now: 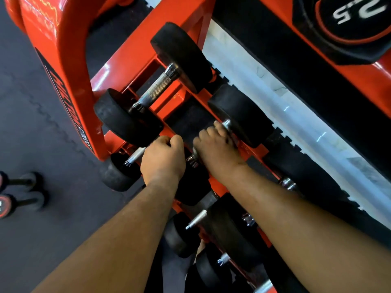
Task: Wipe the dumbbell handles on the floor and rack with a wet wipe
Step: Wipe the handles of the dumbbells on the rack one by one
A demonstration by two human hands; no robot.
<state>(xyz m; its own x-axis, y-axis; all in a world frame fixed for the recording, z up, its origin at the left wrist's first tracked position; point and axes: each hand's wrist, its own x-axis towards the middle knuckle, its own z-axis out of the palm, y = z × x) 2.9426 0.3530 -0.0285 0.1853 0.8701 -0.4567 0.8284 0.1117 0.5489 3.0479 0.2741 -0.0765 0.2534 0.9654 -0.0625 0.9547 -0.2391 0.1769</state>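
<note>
far left, on the dark rubber floor: two small dumbbells lie side by side, blurred, well apart from both hands. judged not yet in hand; they are the floor part of the task.

orange rack, upright post left of centre, tilted shelves running to the right. upper shelf holds a black-headed dumbbell with a knurled steel handle, fully exposed, untouched. heads rest across the rails so the handle hangs free between them, which leaves it open for wiping.

left hand: fingers curled into a closed fist over a lower-tier dumbbell handle, the steel showing just left of the knuckles. the grip looks like a hold to steady or turn the bar; whether the palm is truly clamped on it is hidden by the back of the hand.

right hand: laid over the handle of the next dumbbell, fingers bent down beside its right head, chrome collar just past the fingertips. cannot tell whether it grips the bar or only presses on it.

wet wipe: not visible in either hand. judged most likely under the right palm, given the wiping posture, but unconfirmed.

far right: a large plate marked "25" on the top tier, away from the work.

more handles show below the forearms, so much rack remains.
</note>
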